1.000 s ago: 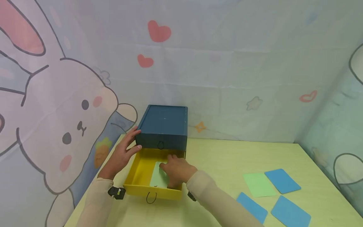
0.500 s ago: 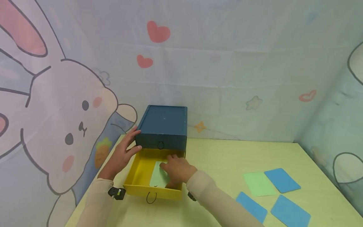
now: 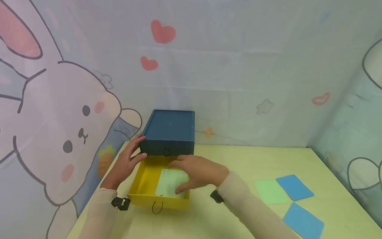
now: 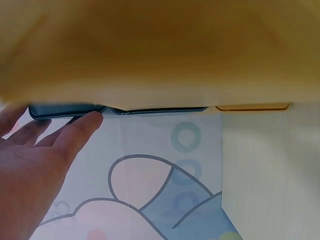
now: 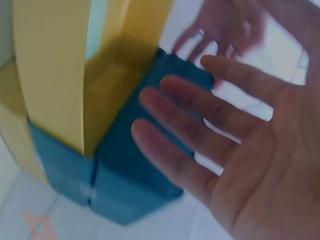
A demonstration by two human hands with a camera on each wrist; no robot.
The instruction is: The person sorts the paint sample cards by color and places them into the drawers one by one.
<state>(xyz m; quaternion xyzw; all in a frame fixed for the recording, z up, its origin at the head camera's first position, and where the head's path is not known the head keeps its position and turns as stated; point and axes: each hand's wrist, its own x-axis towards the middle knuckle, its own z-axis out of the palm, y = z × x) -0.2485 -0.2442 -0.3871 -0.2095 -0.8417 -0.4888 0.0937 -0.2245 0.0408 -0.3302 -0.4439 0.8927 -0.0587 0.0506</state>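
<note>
A dark blue box stands on the table with its yellow drawer pulled out toward me. Inside the drawer, on its right part, lies a pale green card. My left hand rests its fingertips and thumb against the left front corner of the box, fingers nearly straight; the left wrist view shows the thumb at the box's side. Above the drawer's right wall is my right hand, fingers spread and nothing between them. The right wrist view shows its bare palm.
To the right on the table lie a green card, a blue card and another blue card. The right sleeve crosses the table beside them. A printed cloth hangs behind the table.
My right hand has lifted off the green card in the drawer and moved right, uncovering more of it. The right sleeve now hides one blue card on the table. My left hand stays put.
</note>
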